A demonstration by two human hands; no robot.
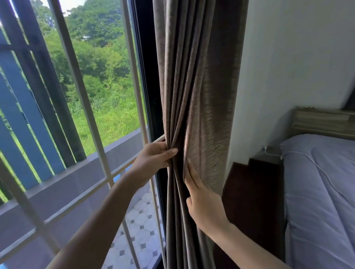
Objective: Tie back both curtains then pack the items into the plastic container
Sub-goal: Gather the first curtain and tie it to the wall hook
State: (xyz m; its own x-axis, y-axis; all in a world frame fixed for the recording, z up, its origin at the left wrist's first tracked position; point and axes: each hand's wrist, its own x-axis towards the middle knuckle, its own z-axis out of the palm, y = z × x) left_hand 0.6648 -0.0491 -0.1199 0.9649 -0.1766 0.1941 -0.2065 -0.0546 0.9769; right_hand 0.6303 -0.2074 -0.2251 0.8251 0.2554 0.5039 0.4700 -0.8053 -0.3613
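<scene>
A grey-brown curtain (198,81) hangs gathered in folds at the right side of the window, against the white wall. My left hand (153,158) grips its left edge, thumb across the bunched folds. My right hand (202,203) lies lower on the cloth, fingers pointing up and pressed flat into the pleats. The folds pinch together between the two hands. No tie-back cord, second curtain or plastic container is in view.
The window (100,97) with white bars and a dark frame fills the left, with a balcony and trees outside. A bed (327,188) with a pale blue cover and wooden headboard stands at the right, a dark bedside table (255,194) between it and the curtain.
</scene>
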